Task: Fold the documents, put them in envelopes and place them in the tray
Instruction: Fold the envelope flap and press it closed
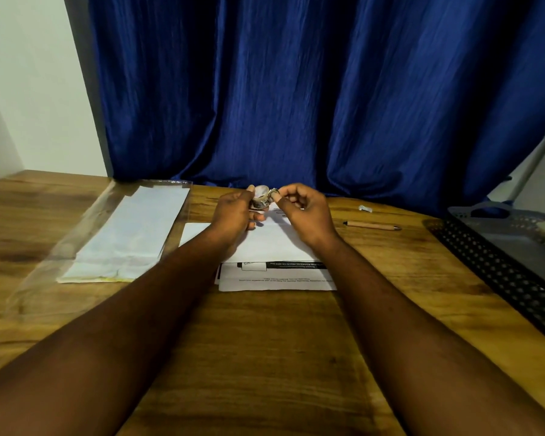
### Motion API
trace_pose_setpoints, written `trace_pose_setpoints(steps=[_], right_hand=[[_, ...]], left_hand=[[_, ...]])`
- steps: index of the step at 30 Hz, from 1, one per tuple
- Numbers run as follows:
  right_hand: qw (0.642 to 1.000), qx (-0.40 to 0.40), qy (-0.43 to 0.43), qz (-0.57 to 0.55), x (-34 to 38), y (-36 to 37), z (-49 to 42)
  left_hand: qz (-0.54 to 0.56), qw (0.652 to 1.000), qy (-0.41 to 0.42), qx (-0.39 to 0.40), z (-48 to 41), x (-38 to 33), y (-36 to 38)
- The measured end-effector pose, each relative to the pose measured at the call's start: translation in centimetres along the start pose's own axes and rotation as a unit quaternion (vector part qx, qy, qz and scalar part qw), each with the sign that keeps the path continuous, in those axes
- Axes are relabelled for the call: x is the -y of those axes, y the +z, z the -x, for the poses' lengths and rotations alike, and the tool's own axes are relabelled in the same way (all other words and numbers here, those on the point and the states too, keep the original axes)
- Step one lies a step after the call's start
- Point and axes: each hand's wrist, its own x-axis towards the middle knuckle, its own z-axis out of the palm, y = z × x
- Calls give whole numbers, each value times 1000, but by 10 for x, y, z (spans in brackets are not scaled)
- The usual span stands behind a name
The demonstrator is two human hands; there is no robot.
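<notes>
On my feed the curtain [296,89] was deep blue and the table [280,341] warm brown woodgrain with darker streaks. Documents [277,278] were white with a black band, envelopes [132,231] pale white with a yellow edge. Tray [491,262] looked dark grey, dotted with holes. Pen [372,226] was tan, roll [261,199] silvery grey.

Head view, forward-down, near table [265,357]

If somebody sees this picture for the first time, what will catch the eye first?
Over the far middle of the wooden table the hands meet: the left hand holds a small roll, likely tape, and the right hand pinches its end, above white documents. Behind hangs a deep blue curtain; a black mesh tray sits at the right edge.
</notes>
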Motion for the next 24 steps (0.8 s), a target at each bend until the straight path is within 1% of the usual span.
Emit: trace_pose_setpoints(steps=[6, 8, 10, 12, 15, 17, 20, 24], right_hand=[[999, -16, 6, -34, -1, -2, 0], [1000, -3, -5, -18, 0, -4, -1], [997, 36, -60, 30, 0, -6, -1], [986, 93, -118, 72, 4, -6, -1], [960, 166, -178, 135, 12, -5, 0], [947, 190, -199, 165, 13, -5, -1], [947, 181, -182, 195, 8, -7, -2], [955, 139, -155, 213, 0, -12, -4]], left_hand=[[19, 1000, -4, -20, -4, 3, -2], [18, 999, -12, -27, -4, 4, -3], [25, 999, -12, -28, -4, 5, -4], [35, 999, -10, -24, -1, 3, -3], [42, 999, -11, -14, 1, 2, -2], [43, 999, -10, -7, 0, 4, -4], [16, 1000, -2, 9, 0, 5, -5], [-31, 999, 16, -13, -4, 13, -4]])
